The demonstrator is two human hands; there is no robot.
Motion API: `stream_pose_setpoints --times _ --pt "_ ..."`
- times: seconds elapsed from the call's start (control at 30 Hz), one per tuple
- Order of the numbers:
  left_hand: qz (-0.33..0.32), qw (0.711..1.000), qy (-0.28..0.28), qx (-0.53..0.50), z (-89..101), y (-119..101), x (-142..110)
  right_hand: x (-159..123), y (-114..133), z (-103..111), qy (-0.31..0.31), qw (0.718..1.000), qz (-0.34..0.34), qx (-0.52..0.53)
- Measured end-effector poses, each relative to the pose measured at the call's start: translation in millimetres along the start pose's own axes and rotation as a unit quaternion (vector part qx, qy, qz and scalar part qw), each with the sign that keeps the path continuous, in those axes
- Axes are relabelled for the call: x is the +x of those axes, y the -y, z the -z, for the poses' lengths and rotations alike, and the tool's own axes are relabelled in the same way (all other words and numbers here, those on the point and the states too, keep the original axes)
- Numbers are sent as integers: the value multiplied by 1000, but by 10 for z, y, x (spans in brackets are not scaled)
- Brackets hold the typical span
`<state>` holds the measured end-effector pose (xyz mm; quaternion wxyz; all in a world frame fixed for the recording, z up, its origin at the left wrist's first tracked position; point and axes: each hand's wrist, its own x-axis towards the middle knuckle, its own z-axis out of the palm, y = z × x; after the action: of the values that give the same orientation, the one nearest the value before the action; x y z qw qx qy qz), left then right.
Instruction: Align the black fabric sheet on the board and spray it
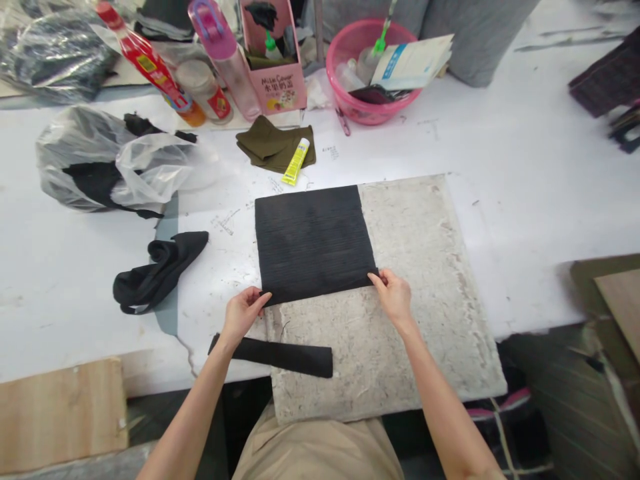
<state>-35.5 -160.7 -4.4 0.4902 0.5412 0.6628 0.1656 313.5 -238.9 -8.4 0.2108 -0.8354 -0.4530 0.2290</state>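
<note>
Fingers of left hand [243,316] and right hand [396,299] pinch closed on black, ribbed, rectangular cloth [315,243] at its near corners; uneven pull could skew it.

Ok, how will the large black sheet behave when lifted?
The large black sheet looks like thin fabric, so probably light and floppy. The left hand and right hand pinch only its near corners, so its far edge would likely droop.
</note>
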Motion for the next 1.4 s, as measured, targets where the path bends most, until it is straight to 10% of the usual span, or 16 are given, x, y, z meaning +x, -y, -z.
stream_pose_setpoints --times 1.4 --pt "29 997 -55 -42 -52 23 93 67 174 -36 20 980 -63 -188"
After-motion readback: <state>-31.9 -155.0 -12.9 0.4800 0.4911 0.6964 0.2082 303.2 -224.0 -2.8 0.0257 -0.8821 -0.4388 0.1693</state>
